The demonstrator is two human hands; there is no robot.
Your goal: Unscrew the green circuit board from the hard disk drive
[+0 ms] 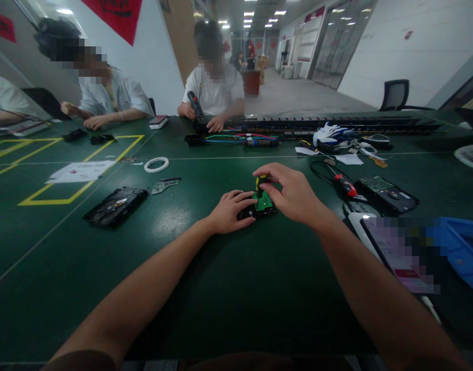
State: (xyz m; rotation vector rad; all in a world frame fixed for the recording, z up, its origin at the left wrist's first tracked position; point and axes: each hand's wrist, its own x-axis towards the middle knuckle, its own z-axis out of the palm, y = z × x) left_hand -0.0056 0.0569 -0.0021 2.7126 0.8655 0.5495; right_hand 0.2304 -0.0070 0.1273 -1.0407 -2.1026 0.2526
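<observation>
Flat on the table lies a hard drive (265, 205) with its green circuit board facing up. My left hand (232, 212) grips it from the left, fingers across its far side and thumb along the near edge. Above the board, my right hand (290, 191) closes its fingertips round the handle of a short screwdriver (261, 180), black and yellow, held upright with its tip down at the board. The fingers partly cover the drive, and the exact point of contact is too small to make out.
Left lie a black drive casing (116, 206), a loose circuit board (165, 185) and a white ring (156, 164). Right are a red screwdriver (345, 186), another drive (389, 195), a tablet (394, 252) and a blue bin (464, 247). Across the table, a co-worker (211, 93) holds a power screwdriver (195, 105).
</observation>
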